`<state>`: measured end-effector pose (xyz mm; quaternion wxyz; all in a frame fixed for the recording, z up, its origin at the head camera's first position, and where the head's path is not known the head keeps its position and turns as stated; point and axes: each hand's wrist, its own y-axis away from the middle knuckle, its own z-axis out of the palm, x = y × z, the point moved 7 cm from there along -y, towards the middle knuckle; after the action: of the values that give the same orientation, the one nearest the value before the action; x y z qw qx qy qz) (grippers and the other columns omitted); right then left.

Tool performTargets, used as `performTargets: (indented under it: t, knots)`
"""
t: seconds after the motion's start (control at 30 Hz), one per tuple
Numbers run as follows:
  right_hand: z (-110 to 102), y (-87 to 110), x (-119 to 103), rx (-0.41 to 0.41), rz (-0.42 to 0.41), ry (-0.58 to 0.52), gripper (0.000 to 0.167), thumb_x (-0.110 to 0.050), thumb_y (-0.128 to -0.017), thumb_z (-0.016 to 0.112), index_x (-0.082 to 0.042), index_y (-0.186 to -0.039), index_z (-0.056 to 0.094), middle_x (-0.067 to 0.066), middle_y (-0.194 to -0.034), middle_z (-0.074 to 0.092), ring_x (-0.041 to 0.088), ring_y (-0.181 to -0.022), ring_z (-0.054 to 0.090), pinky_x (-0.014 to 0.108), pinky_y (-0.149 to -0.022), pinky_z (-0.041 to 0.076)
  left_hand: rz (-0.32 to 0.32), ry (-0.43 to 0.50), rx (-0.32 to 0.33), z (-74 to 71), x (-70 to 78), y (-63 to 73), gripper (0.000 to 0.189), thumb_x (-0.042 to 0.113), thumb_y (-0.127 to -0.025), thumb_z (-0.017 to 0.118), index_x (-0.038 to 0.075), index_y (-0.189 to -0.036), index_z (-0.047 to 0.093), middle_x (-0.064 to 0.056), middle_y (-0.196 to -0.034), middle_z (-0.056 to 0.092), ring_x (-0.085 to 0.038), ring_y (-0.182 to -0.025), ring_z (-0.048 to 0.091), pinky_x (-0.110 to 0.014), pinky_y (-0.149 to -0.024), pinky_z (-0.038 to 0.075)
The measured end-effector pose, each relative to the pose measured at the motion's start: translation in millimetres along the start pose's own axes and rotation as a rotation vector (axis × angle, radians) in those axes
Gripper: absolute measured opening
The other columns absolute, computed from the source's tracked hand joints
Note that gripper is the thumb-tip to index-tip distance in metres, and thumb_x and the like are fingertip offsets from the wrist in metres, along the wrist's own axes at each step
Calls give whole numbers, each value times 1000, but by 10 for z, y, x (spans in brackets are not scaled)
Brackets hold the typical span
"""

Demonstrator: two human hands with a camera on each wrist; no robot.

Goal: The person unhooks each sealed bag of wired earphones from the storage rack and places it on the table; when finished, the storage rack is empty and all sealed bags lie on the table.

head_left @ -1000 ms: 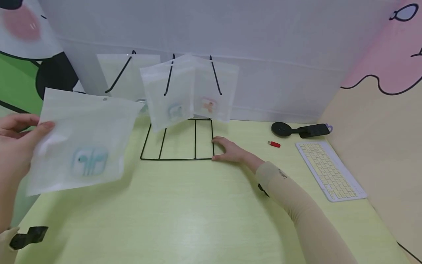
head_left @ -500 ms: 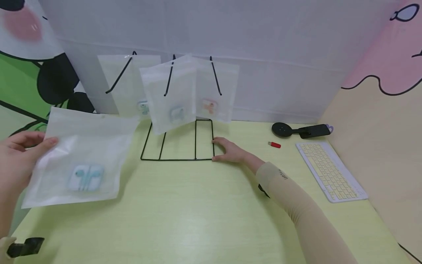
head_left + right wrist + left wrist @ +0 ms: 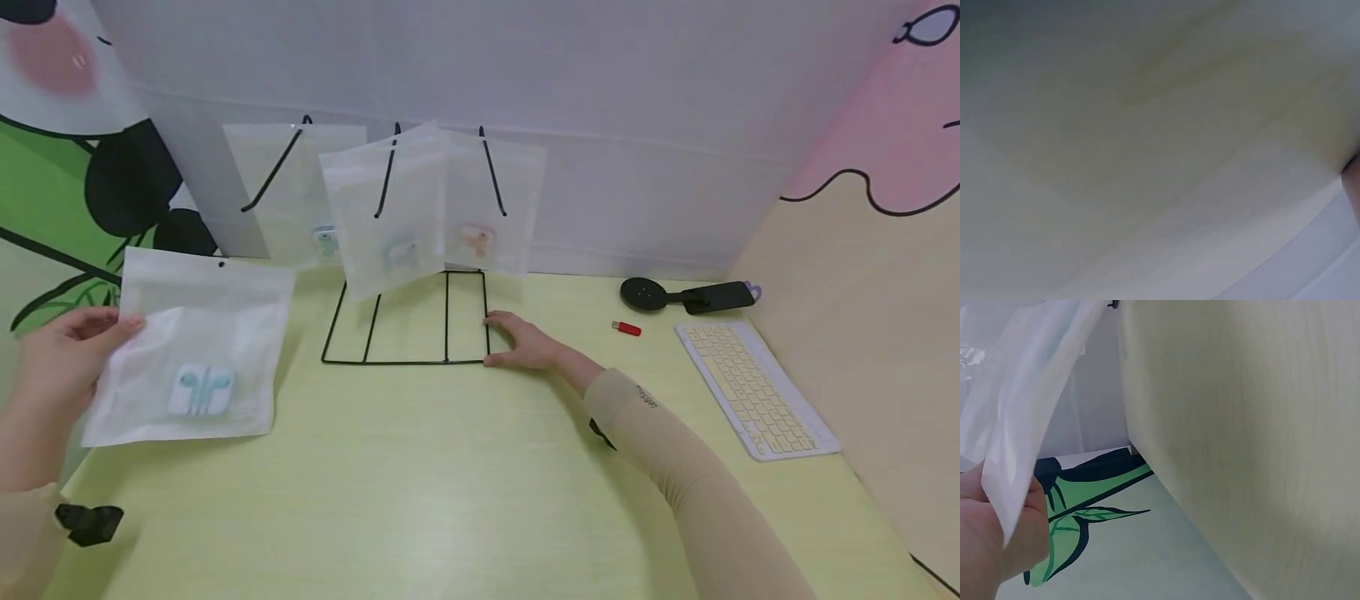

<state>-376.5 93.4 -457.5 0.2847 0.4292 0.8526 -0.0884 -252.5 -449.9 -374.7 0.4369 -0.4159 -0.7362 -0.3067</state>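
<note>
My left hand (image 3: 63, 362) pinches the left edge of a translucent white zip bag (image 3: 213, 321), holding it up over the table's left side. Through its front show earphones (image 3: 202, 390) in a small case, and a hang hole is at the top. In the left wrist view the bag (image 3: 1029, 406) is seen nearly edge-on between thumb and fingers. My right hand (image 3: 521, 342) rests with thumb and fingers spread against the right side of a black wire rack's base (image 3: 405, 362). The right wrist view is mostly blurred.
Similar bags hang on the rack's prongs: one left (image 3: 288, 200), one middle (image 3: 386, 225), one right (image 3: 498, 200). At the right lie a black round-headed holder (image 3: 645, 294), a red USB stick (image 3: 627, 328) and a white keyboard (image 3: 753, 392). A curtain stands behind.
My left hand has lowered the bag, then turned it to face the camera more squarely. It no longer covers the left hanging bag. The right hand has stayed on the rack.
</note>
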Motion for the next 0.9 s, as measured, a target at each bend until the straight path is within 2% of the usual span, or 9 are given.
performTargets:
  t: [0.2, 0.3, 0.4, 0.5, 0.6, 0.67, 0.73, 0.83, 0.9]
  knots:
    - [13, 7, 2, -8, 12, 11, 81, -48, -84, 67, -16, -148, 30, 7, -156, 20, 26, -144, 17, 42, -116, 16, 64, -194, 26, 36, 26, -141, 26, 52, -80, 67, 42, -93, 47, 40, -66, 47, 11, -60, 48, -16, -51, 43]
    - [13, 2, 6, -5, 9, 12, 81, -48, -84, 67, -15, -148, 30, 7, -156, 20, 26, -144, 17, 41, -116, 17, 120, -294, 53, 65, 61, -158, 28, 56, -80, 64, 39, -91, 44, 36, -73, 45, 9, -66, 45, -16, -53, 41]
    - [10, -5, 14, -2, 5, 12, 81, -48, -84, 67, -15, -148, 30, 7, -156, 20, 26, -144, 17, 42, -116, 17, 174, -329, 68, 94, 63, -176, 33, 54, -81, 64, 27, -93, 50, 25, -82, 45, 3, -74, 42, -14, -56, 39]
    - [10, -12, 22, -2, -3, 15, 81, -49, -84, 66, -16, -148, 30, 7, -156, 20, 26, -144, 18, 42, -116, 18, 217, -357, 37, 136, 23, -224, 37, 54, -84, 61, 22, -102, 58, 29, -85, 46, 5, -77, 42, -12, -58, 38]
    - [9, -17, 20, -1, -16, 20, 81, -48, -84, 67, -15, -148, 30, 7, -156, 20, 26, -143, 18, 43, -116, 18, 230, -378, -22, 183, -54, -285, 45, 57, -86, 57, 30, -121, 61, 33, -89, 47, 8, -79, 44, -11, -59, 40]
    - [7, -20, 25, 2, -24, 22, 81, -48, -84, 67, -14, -148, 30, 8, -156, 21, 27, -143, 18, 43, -116, 18, 217, -419, -67, 228, -93, -311, 55, 61, -87, 51, 30, -133, 55, 23, -102, 53, 2, -85, 46, -14, -61, 41]
    - [6, -21, 27, 5, -29, 18, 81, -48, -84, 67, -14, -147, 31, 9, -156, 21, 27, -143, 18, 44, -116, 17, 219, -456, -107, 267, -121, -325, 62, 61, -88, 47, 25, -138, 50, 4, -115, 56, -10, -92, 48, -16, -61, 41]
    - [12, -21, 35, 4, -26, 21, 81, -48, -84, 66, -14, -148, 30, 9, -156, 20, 27, -144, 18, 43, -116, 17, 239, -502, -169, 327, -142, -340, 67, 59, -90, 46, 15, -142, 44, -25, -125, 49, -34, -104, 44, -29, -67, 41]
    - [17, -17, 33, 3, -23, 20, 81, -48, -84, 66, -14, -148, 30, 9, -156, 20, 27, -144, 17, 43, -116, 17, 263, -529, -210, 363, -166, -362, 71, 57, -90, 49, 10, -143, 41, -31, -127, 43, -43, -107, 40, -40, -73, 41]
